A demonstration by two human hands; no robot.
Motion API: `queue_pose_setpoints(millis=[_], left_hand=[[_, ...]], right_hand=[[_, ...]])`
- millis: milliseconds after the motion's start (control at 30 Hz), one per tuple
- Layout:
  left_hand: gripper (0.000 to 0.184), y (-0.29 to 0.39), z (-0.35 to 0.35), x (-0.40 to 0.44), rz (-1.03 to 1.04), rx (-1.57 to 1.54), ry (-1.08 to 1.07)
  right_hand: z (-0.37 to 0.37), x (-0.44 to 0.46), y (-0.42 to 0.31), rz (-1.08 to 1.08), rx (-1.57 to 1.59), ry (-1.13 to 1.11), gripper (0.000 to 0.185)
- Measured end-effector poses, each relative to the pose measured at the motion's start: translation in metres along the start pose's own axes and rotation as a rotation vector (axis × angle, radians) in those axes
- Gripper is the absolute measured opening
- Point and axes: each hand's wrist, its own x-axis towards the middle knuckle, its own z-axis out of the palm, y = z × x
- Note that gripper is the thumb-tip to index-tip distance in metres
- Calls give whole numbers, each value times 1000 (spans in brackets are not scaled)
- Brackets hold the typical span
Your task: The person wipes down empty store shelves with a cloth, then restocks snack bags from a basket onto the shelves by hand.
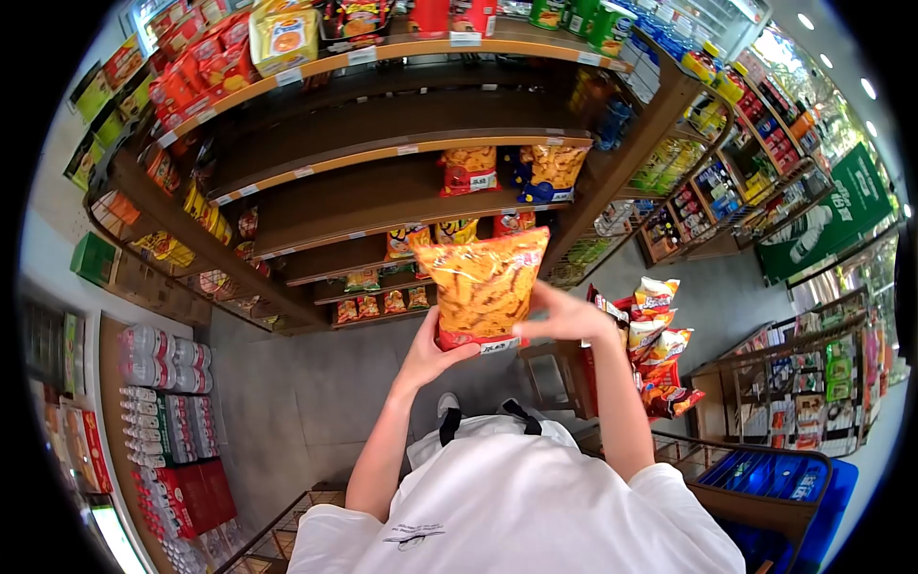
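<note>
A clear-fronted bag of orange snack puffs (486, 287) with a red and white bottom band is held upright in front of my chest. My left hand (427, 356) grips its lower left corner, thumb across the front of the band. On the other side my right hand (566, 314) has its thumb against the lower right edge, and its other fingers reach partly behind the bag. Beyond it, a similar red-based snack bag (469, 170) and a blue-based snack bag (552, 174) stand on the brown shelf (382, 201).
Low shelves hold several small snack packs (367, 307). To my right, a red basket (612, 378) of chip bags (654, 330) sits by a brown stool (550, 378). Bottled drink packs (167, 359) are stacked at left. Blue crates (770, 475) stand at lower right.
</note>
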Motion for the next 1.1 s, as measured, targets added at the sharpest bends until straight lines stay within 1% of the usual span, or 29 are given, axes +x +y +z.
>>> queue_pose_setpoints(millis=[33,67,133,167,233,267,333,367,400,467,500,533,600,633,733,767,800,867,900,933,1000,1033,1067,1100], left_hand=[[79,-2,-8,-1,18,117,-8],[79,-3,-15,-1,21,117,-5],[77,-4,-23,-2,32,208,-34],[77,-5,-24,-3,31,206,-34],[75,1,-25,-1,53,292,-56],[75,3,-25,3,60,295,-57],[72,11,-21,8,48,357,-33],[67,15,-21,11,-44,384,-34],[67,13,-22,19,-44,383,-33],[61,7,-26,36,35,545,-54],[56,17,-22,44,41,509,-31],[56,16,-23,53,47,522,-35],[53,11,-28,77,212,624,-26],[49,9,-28,89,223,615,2],[47,16,-31,130,268,697,-37],[45,20,-33,138,191,699,-48],[45,19,-36,150,203,717,-57],[51,13,-40,175,350,912,-35],[53,24,-32,180,155,807,-56],[51,8,-43,193,308,952,-66],[58,-3,-44,209,396,843,-38],[58,-6,-44,213,387,861,-45],[61,-9,-43,215,403,873,-18],[66,-9,-47,224,452,964,-27]], right_hand=[[16,7,15,56,49,52,96],[27,12,17,106,47,140,91],[35,25,34,112,235,101,91],[38,25,40,115,234,102,91],[40,27,40,50,269,85,82],[38,30,40,44,265,87,82],[34,38,36,-47,208,122,74],[30,41,35,-62,179,149,73],[26,47,36,-62,178,148,73],[17,59,39,-107,-40,207,73],[14,64,36,-178,-80,252,74],[10,68,33,-190,-75,259,74],[-1,74,24,-171,-128,335,74],[-8,78,21,-208,-125,366,75],[-31,98,21,-285,-53,395,77],[-38,101,21,-357,-84,439,76],[-46,109,25,-375,-78,453,76],[-62,125,38,-456,-154,479,71],[-65,127,33,-434,-114,515,66],[-70,129,27,-395,-132,528,64],[-77,147,44,-434,-114,549,65],[-79,154,53,-438,-93,553,65],[-79,160,62,-487,-71,566,66],[-82,168,68,-540,-51,584,67]])
